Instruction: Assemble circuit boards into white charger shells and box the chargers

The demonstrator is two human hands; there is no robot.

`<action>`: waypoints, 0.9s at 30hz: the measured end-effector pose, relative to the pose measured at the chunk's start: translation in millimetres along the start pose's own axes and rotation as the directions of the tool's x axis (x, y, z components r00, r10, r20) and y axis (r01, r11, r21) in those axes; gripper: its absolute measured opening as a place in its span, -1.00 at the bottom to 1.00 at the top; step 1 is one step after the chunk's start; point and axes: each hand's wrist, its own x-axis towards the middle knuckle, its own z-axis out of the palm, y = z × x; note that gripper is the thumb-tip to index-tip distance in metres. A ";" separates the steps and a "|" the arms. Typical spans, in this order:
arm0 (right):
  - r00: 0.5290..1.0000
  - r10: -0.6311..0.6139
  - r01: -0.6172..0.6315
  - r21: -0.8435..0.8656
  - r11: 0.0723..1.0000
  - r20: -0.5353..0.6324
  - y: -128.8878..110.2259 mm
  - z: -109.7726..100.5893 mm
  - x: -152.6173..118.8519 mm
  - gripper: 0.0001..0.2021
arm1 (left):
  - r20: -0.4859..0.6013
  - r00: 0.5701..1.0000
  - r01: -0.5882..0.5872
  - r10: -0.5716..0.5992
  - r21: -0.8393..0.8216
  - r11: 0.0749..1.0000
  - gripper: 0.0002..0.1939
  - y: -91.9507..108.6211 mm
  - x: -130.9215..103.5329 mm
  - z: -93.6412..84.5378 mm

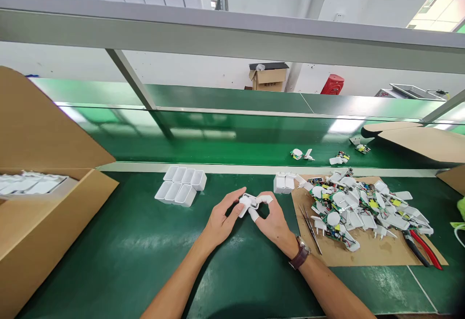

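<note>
Between my two hands, just above the green bench, is a small white plastic charger housing (247, 202). My left hand (225, 214) pinches its left side between thumb and fingers. The right hand (273, 218), with white covers on thumb and index fingertip, grips its right side. What sits inside the housing is too small to make out. To the left, several open white plastic cases (180, 186) stand together in rows. Beyond my right hand is a smaller group of white cases (284, 183).
Circuit boards with white plugs (358, 202) lie heaped on a cardboard sheet (374, 256) at right, with tweezers (310, 229) and red-and-black pliers (423, 248). An open cardboard box (65, 227) of white parts stands left. Loose boards (339, 158) lie on the green ledge behind.
</note>
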 end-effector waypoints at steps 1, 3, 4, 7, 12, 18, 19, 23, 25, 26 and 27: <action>0.999 -0.044 0.045 -0.099 0.994 0.004 1.8 -1.1 -0.4 -0.78 | 0.012 1.000 -0.017 0.017 0.008 1.000 -0.59 1.1 1.5 -0.1; 0.998 -0.051 0.055 -0.197 0.979 0.026 6.1 -2.0 -1.0 -0.65 | 0.024 0.997 -0.073 0.073 0.035 0.997 -0.64 1.0 3.7 -0.3; 0.998 -0.040 0.048 -0.210 0.976 0.039 8.5 -2.0 -0.8 -0.55 | 0.021 0.995 -0.099 0.099 0.047 0.994 -0.62 -0.1 4.4 -0.5; 0.991 -0.032 0.056 -0.187 0.981 0.126 14.2 -1.4 1.4 -0.31 | -0.001 0.994 -0.114 0.114 0.063 0.992 -0.64 -5.9 5.3 -1.4; 0.954 -0.057 0.105 -0.149 0.983 0.295 15.8 -3.2 6.3 -0.23 | -0.048 0.999 0.014 -0.012 0.023 1.000 -0.76 -8.7 7.1 1.6; 0.966 -0.081 0.156 -0.300 0.941 0.247 11.0 -3.0 3.4 -0.37 | -0.193 0.976 -0.038 0.096 0.283 0.958 -0.79 3.2 10.5 18.6; 0.964 -0.094 0.173 -0.322 0.931 0.248 10.1 -2.8 2.5 -0.38 | -0.197 0.975 -0.040 0.106 0.311 0.950 -0.79 4.3 10.6 20.9; 0.965 -0.118 0.201 -0.367 0.908 0.236 7.5 -2.4 0.1 -0.38 | -0.207 0.978 0.033 0.035 0.317 0.948 -0.76 6.8 10.1 24.6; 0.968 -0.104 0.188 -0.380 0.906 0.229 6.6 -2.2 -0.3 -0.38 | -0.210 0.977 0.089 -0.025 0.302 0.949 -0.74 8.3 10.1 24.7; 0.969 -0.098 0.181 -0.383 0.906 0.226 6.3 -2.1 -0.4 -0.38 | -0.208 0.977 0.109 -0.046 0.304 0.946 -0.74 9.1 10.3 24.9; 0.970 -0.096 0.178 -0.381 0.907 0.224 6.1 -2.0 -0.5 -0.39 | -0.206 0.977 0.119 -0.055 0.313 0.942 -0.74 10.0 10.6 25.4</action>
